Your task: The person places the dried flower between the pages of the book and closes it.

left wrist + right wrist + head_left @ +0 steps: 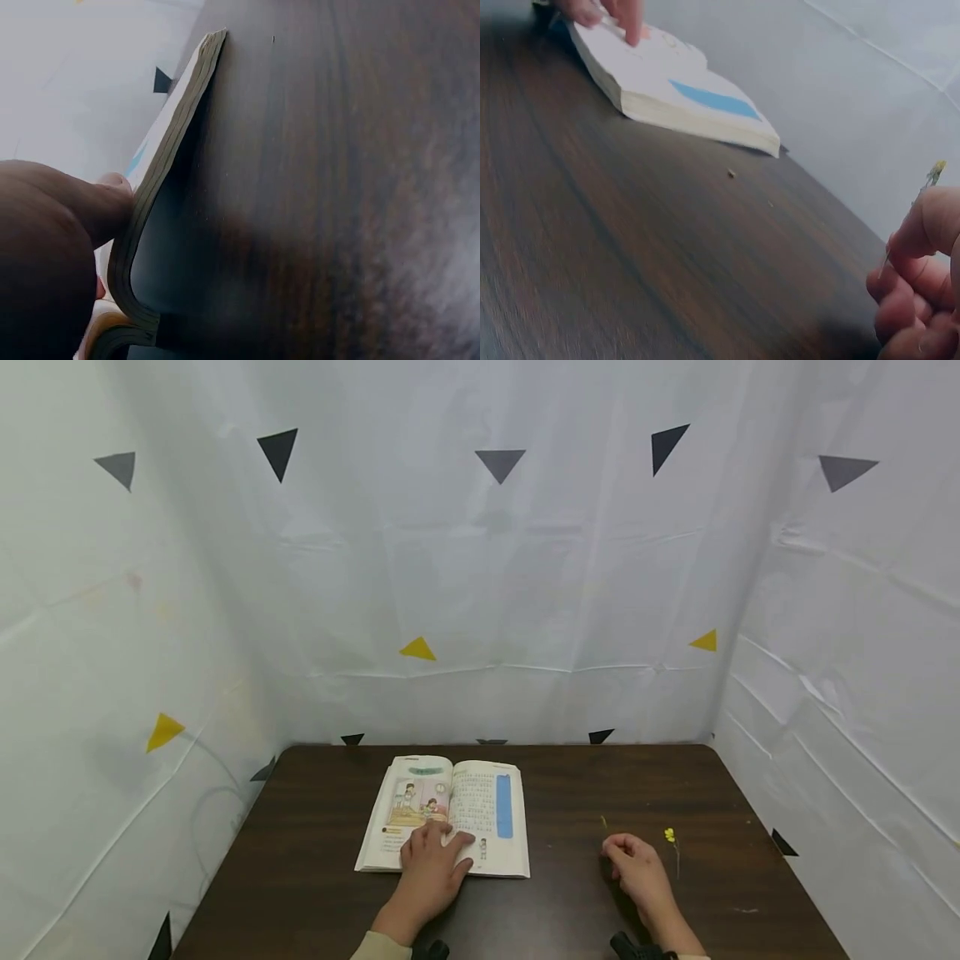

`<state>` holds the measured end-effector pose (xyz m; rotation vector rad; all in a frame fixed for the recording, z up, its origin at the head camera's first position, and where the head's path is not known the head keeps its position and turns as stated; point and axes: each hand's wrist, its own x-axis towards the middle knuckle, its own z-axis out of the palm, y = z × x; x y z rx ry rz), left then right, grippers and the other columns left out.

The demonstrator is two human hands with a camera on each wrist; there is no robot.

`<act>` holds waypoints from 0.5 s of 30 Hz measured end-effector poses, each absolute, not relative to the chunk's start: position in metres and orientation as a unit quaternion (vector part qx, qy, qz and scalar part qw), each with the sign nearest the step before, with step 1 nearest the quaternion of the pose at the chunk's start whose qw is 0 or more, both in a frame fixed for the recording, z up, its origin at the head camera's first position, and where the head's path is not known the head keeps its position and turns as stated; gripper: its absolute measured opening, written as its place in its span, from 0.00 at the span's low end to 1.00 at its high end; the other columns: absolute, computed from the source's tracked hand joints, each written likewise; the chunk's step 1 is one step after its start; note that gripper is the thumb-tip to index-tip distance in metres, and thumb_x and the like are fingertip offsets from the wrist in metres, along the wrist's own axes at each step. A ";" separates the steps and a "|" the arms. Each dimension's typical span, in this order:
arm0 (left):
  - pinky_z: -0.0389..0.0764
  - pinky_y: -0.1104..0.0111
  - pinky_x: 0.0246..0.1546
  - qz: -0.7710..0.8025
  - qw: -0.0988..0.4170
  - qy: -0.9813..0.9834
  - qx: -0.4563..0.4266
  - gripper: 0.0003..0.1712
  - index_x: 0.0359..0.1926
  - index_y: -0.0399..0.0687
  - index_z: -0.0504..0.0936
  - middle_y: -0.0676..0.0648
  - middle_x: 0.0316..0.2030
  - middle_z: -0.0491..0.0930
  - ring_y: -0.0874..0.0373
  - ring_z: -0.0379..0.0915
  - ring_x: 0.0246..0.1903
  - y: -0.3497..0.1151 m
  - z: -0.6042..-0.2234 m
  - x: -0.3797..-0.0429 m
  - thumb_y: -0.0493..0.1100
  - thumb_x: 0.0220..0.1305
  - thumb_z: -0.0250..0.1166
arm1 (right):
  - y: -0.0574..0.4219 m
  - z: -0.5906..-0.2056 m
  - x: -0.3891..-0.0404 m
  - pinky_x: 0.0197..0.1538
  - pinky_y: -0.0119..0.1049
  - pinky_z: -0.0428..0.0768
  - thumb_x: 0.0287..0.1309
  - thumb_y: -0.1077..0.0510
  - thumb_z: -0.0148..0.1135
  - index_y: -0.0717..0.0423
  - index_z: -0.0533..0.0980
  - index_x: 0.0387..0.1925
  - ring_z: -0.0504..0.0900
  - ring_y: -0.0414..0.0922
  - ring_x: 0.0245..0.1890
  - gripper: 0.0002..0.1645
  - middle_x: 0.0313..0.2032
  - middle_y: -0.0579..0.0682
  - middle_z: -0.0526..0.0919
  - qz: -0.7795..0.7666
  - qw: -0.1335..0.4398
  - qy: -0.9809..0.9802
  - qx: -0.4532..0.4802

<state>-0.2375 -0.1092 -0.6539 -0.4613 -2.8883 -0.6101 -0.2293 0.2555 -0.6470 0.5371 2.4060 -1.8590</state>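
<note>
An open book (487, 852) with printed text and coloured pictures lies on the dark wooden table. My left hand (430, 868) rests on its lower middle, fingers extended across both pages. The left wrist view has the thumb (112, 199) on the page close to the book's thick edge. Right of the book, my right hand (636, 870) pinches a thin stem between thumb and fingertips. At the top of that stem is a small yellow flower (937, 169), pointing up beyond the fingers. A second yellow flower (670, 836) with a thin stem lies on the table just right of this hand.
The brown table (570, 927) has white sheeting (525, 577) with grey, black and yellow triangles hung behind it and at both sides. A tiny crumb (731, 173) lies on the tabletop near the book in the right wrist view.
</note>
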 end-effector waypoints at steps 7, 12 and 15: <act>0.54 0.39 0.57 -0.226 0.050 -0.962 -0.143 0.18 0.59 0.75 0.78 0.48 0.64 0.65 0.40 0.53 0.64 -0.110 -0.664 -0.240 0.61 0.70 0.62 | 0.234 -0.649 -0.230 0.30 0.35 0.73 0.67 0.53 0.62 0.60 0.81 0.43 0.74 0.42 0.29 0.13 0.30 0.46 0.78 -0.547 -0.024 0.819 0.171; 0.53 0.39 0.57 -0.237 0.054 -0.959 -0.146 0.18 0.59 0.75 0.78 0.48 0.64 0.65 0.41 0.54 0.63 -0.110 -0.664 -0.238 0.61 0.70 0.62 | 0.199 -0.641 -0.231 0.28 0.33 0.73 0.65 0.58 0.63 0.63 0.81 0.40 0.74 0.41 0.26 0.10 0.28 0.46 0.78 -0.578 -0.034 0.803 0.143; 0.53 0.40 0.57 -0.232 0.063 -0.960 -0.147 0.18 0.58 0.75 0.79 0.48 0.64 0.65 0.41 0.54 0.62 -0.113 -0.663 -0.240 0.60 0.69 0.63 | 0.173 -0.631 -0.240 0.24 0.32 0.71 0.66 0.57 0.63 0.65 0.80 0.42 0.72 0.41 0.23 0.13 0.29 0.51 0.81 -0.632 -0.004 0.765 0.122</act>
